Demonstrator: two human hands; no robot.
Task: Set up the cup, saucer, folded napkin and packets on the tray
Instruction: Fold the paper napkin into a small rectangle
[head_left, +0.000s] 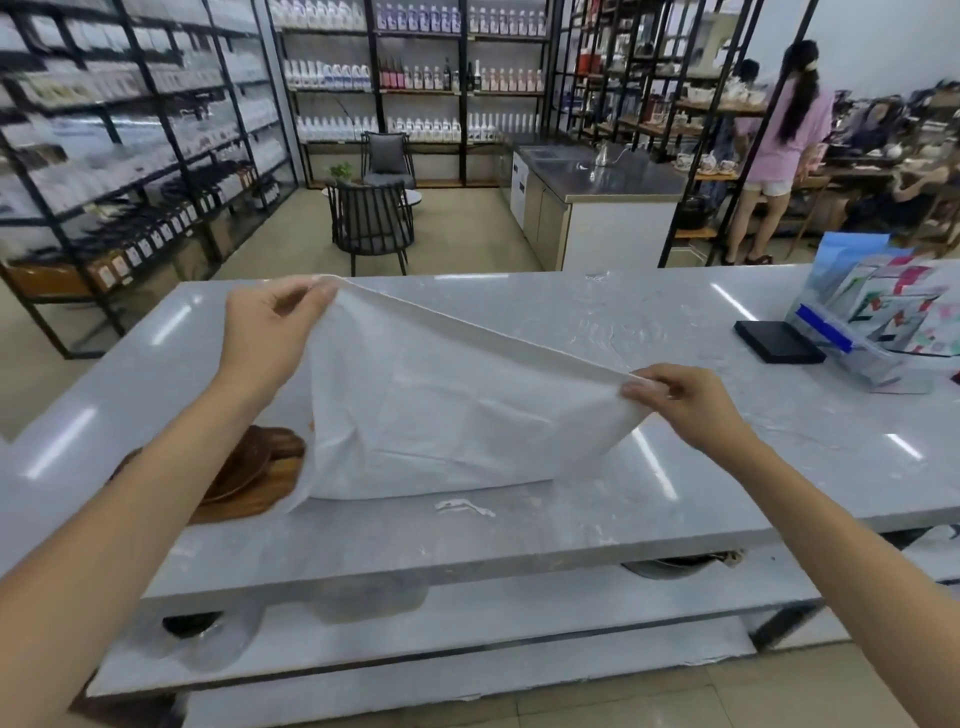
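Head view, forward-down over counter (519, 535)

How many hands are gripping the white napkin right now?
2. The left hand pinches the napkin at its raised far corner; the right hand pinches the near-right corner. No other hand is on it.

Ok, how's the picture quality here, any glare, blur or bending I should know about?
Head view: ceiling lights leave bright streaks of glare on the glossy counter; the wide lens bows the counter edge and the shelving; the shelf bottles look soft and smeared; the white napkin, pinched by the left hand and right hand, is nearly blown out.
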